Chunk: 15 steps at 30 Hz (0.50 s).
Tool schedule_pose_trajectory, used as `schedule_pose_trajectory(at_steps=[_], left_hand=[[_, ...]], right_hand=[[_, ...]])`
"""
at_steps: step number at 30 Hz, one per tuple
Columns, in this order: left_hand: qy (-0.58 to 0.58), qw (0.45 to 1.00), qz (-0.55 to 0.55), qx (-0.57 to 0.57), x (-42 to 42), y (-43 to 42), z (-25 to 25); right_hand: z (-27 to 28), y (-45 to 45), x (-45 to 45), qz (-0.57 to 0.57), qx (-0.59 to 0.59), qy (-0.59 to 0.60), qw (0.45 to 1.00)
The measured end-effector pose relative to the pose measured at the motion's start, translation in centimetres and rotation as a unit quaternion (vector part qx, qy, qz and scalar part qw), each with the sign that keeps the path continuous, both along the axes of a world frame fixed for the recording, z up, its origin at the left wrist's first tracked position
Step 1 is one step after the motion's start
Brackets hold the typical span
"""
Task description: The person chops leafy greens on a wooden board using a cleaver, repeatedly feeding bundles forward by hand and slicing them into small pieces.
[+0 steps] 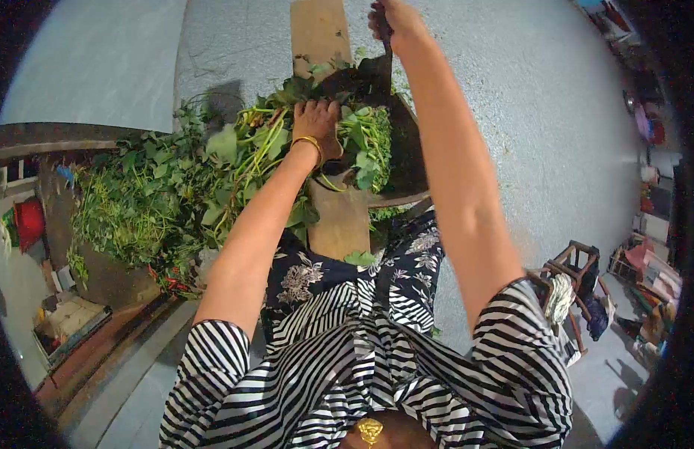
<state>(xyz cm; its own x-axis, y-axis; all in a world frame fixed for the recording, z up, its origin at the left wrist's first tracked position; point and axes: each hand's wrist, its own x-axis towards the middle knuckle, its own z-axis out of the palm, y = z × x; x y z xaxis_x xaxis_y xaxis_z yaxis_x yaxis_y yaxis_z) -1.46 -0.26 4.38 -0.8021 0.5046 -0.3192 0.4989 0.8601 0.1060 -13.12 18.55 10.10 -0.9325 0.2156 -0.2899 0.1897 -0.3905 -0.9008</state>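
Observation:
My left hand point(317, 123), with a gold bangle at its wrist, presses down on a bundle of leafy green vines point(264, 142), its fingers curled over the stems. The bundle lies across a wooden board point(339, 221). At the top, my right hand point(398, 26) is closed round the handle of a large dark knife point(377, 78). Its blade is beside the cut end of the bundle, to the right of my left hand. Whether the blade touches the stems I cannot tell. Below the cut end sits a dark round basin point(407, 165), partly hidden by the vines.
A big heap of the same vines point(137, 202) spreads to the left. A small wooden stool point(575, 280) with pale cords stands on the grey floor point(556, 135) at right. A shallow box point(71, 322) lies at lower left. Various goods line the far right edge.

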Motion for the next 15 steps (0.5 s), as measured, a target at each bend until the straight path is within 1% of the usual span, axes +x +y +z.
schedule_pose_trajectory(at_steps=[1, 2, 3, 4, 5, 6, 8, 9, 10, 11, 12, 13, 14, 15], left_hand=[[0.087, 0.995, 0.010, 0.055, 0.6, -0.2, -1.7], [0.085, 0.995, 0.009, 0.056, 1.3, -0.2, -3.2], [0.128, 0.989, 0.004, 0.077, 1.5, -0.2, -4.3], [0.174, 0.980, 0.002, 0.097, 1.1, -0.2, -4.4], [0.114, 0.992, 0.009, 0.054, 0.5, 0.0, -3.5], [0.190, 0.981, -0.021, 0.043, 0.4, -0.2, -3.4], [0.141, 0.990, 0.003, 0.027, 0.6, -0.3, -3.8], [0.137, 0.990, 0.000, 0.025, 2.0, -0.5, -4.1], [0.194, 0.981, 0.001, 0.031, 3.4, -0.7, -4.5], [0.252, 0.967, 0.002, 0.039, 4.3, -0.7, -4.6], [0.250, 0.967, -0.001, 0.039, 5.3, -0.7, -4.5], [0.233, 0.970, 0.002, 0.067, 6.0, -0.6, -4.3], [0.216, 0.972, 0.007, 0.095, 6.6, -0.6, -4.1], [0.183, 0.978, 0.003, 0.102, 6.9, -0.6, -2.8]], right_hand=[[2.0, -1.2, 4.3, -0.044, 0.081, 0.045, 0.995], [2.7, -1.9, 8.6, -0.039, 0.133, 0.056, 0.989], [1.0, -3.0, 12.4, -0.067, 0.126, 0.081, 0.987], [-0.8, -4.2, 15.9, -0.070, 0.158, 0.073, 0.982], [-3.9, -5.6, 18.6, -0.087, 0.134, 0.094, 0.983], [-4.3, -6.8, 19.8, -0.103, 0.107, 0.112, 0.982], [-5.0, -5.5, 18.3, -0.078, 0.126, 0.109, 0.983], [-4.2, -5.0, 17.6, -0.059, 0.147, 0.095, 0.983], [-1.8, -4.4, 15.8, -0.059, 0.091, 0.047, 0.993], [0.0, -3.0, 13.7, -0.005, 0.097, 0.011, 0.995], [1.7, -2.5, 11.5, -0.015, 0.079, -0.014, 0.997], [2.6, -2.0, 9.1, -0.024, 0.060, -0.037, 0.997], [2.5, -1.2, 6.6, -0.005, 0.057, -0.039, 0.998], [2.2, -0.3, 3.8, 0.015, 0.055, -0.041, 0.998]])
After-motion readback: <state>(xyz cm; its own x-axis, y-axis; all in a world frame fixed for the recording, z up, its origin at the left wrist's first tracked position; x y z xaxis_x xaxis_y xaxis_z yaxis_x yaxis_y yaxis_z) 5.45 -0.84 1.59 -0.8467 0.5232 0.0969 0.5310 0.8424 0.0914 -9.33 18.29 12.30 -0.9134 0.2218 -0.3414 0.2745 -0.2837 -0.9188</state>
